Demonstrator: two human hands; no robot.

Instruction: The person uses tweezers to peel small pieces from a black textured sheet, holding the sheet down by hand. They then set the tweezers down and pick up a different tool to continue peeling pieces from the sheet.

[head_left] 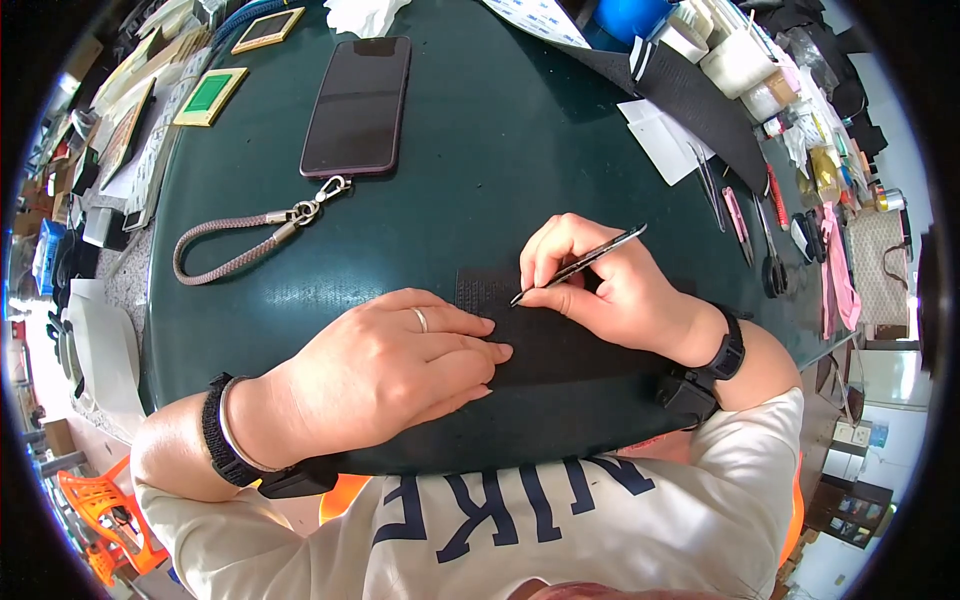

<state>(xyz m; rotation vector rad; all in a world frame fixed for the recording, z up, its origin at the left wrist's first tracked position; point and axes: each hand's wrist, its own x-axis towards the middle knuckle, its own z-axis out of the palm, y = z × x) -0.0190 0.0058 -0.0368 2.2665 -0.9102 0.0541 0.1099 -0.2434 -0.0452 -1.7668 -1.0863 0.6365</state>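
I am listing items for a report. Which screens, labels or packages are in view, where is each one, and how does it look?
Phone: top centre of the dark green mat, flat, dark rectangular screen, switched off.
Green card: left of the phone, square, green with pale frame.
Brown card: top left edge, rectangular, dark with pale frame.
White packages: top right clutter, small, details unclear.

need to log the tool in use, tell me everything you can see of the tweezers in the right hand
The tweezers are slim, dark and glossy, metal by the look, with a fine pointed tip. The right hand holds them like a pen, slanting down to the left, rear end up at the right. The tip sits at the black textured sheet on the dark green table, near the left hand fingertips.
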